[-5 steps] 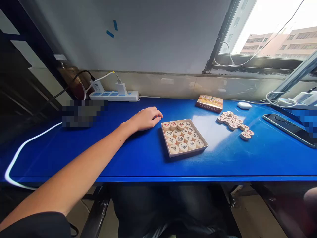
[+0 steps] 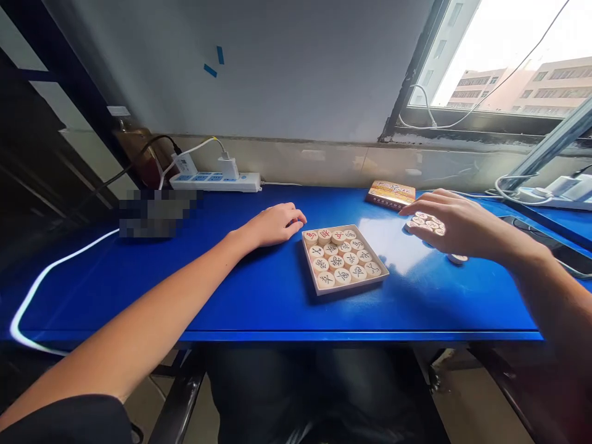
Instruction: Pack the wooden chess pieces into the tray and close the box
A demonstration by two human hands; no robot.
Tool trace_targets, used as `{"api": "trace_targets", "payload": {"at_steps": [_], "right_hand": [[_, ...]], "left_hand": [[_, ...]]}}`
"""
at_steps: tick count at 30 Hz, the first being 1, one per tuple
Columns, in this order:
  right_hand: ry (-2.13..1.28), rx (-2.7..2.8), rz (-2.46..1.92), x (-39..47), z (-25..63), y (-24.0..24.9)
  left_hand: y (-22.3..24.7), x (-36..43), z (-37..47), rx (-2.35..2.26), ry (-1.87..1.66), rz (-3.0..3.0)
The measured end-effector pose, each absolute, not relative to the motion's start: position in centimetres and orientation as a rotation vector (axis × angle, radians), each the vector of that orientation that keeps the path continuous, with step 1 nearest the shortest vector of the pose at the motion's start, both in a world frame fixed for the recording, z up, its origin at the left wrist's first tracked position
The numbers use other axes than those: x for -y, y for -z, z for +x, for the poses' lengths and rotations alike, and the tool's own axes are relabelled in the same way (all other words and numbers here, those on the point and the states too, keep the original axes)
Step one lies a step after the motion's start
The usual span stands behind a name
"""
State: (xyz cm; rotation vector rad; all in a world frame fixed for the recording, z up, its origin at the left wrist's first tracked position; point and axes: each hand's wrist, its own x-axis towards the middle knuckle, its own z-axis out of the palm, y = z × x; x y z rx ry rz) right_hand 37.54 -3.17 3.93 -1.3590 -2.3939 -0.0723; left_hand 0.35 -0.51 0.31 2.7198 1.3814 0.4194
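Observation:
My left hand [image 2: 276, 224] rests on the blue table, empty, its fingers loosely bent with the thumb apart. Just right of it sits a shallow square box [image 2: 354, 285] holding rows of round wooden Chinese chess pieces [image 2: 342, 275], a few marked in red, most in black. My right hand [image 2: 462, 223] hovers over a cluster of loose Chinese chess pieces [image 2: 428, 222], thumb and fingers apart with nothing between them. It hides part of that cluster. One loose piece [image 2: 457, 259] shows below the palm. Behind the fingertips lies the printed box lid [image 2: 391, 195].
A white power strip [image 2: 215, 182] with plugs stands along the wall at the back left, near a bottle [image 2: 134, 145]. A phone [image 2: 571, 251] lies at the right, partly behind my right arm. White cables run along the table's back and left side.
My right hand has come in from the right and is now over the loose pieces. My left hand and the box of pieces stay in place.

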Motion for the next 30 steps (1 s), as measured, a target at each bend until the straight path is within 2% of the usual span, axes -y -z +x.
{"api": "trace_targets", "payload": {"at_steps": [4,11,16,21,26,30], "right_hand": [[-0.098,2.621,-1.374,-0.3,39.4,-2.4],[-0.173,2.591,-1.38,-2.6,39.5,-0.5],[-0.147,2.594,-1.003,-0.4,34.0,-2.2],[-0.163,2.548,-0.678,1.5,28.7,-2.0],[-0.198,2.461,-0.739,1.8,28.2,-0.4],[-0.201,2.387,-0.786,2.0,29.0,-0.7]], "left_hand": [[-0.4,0.7,0.4,-1.394,-0.413,2.702],[-0.5,0.9,0.8,-1.377,-0.491,2.645],[-1.2,2.8,3.3,-1.303,-0.694,2.532],[-1.0,4.4,6.0,-1.427,-0.717,2.477],[-0.6,4.4,6.7,-1.541,-0.594,2.449],[-0.7,4.3,6.3,-1.517,-0.628,2.416]]}}
